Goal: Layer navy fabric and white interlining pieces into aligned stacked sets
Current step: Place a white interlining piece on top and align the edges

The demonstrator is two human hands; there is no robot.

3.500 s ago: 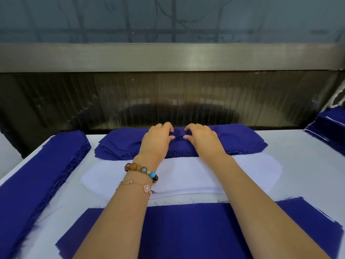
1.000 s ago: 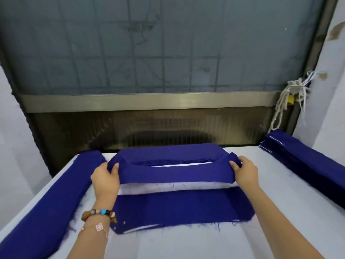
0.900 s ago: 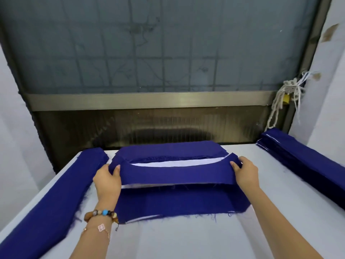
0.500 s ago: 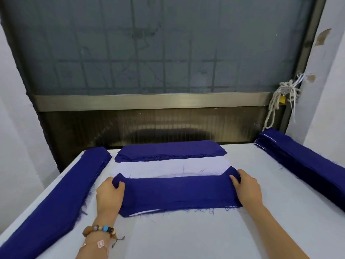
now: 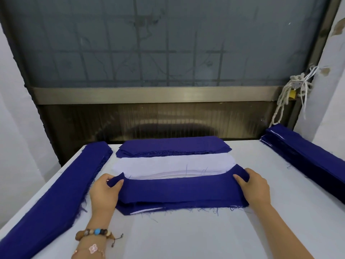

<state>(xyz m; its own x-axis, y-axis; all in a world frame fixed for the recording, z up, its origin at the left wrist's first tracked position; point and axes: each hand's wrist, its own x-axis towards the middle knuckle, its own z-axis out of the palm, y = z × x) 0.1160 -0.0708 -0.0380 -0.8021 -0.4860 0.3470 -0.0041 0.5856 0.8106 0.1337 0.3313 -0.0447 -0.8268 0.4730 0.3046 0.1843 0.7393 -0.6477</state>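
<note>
1. Far left, a long navy pile (image 5: 56,199) runs along the edge of the pale, smooth worktop (image 5: 186,236). It is a narrow strip shape, and its inner edge is ragged with loose threads.
2. Now the left hand (image 5: 104,193): it pinches the left tip of the navy piece (image 5: 179,187), thumb on top, fingers curled in. On that wrist sit a bracelet of wooden and turquoise beads (image 5: 93,233) and a thin chain with a flower charm (image 5: 92,248).
3. Centre stage, the navy piece is matte woven cloth, a long band with upswept pointed ends. It lies on the layered set (image 5: 168,206) at the near middle of the worktop. A sliver of white peeks out at the set's lower left corner, and stray threads fringe its front edge.
4. Just behind, touching the held piece's far edge, lies the white interlining pile (image 5: 173,164), thin and soft, cut in the same curved band shape. Behind that is a flat navy stack (image 5: 173,145) with a frayed front edge.
5. Over to the right hand (image 5: 255,187): it grips the right end of the navy piece, thumb lying on top, fingers wrapped round the edge.
6. Far right, another long navy stack (image 5: 308,156) shows thin white lines at its far end, and knotted pale cords (image 5: 291,94) hang above it.
</note>
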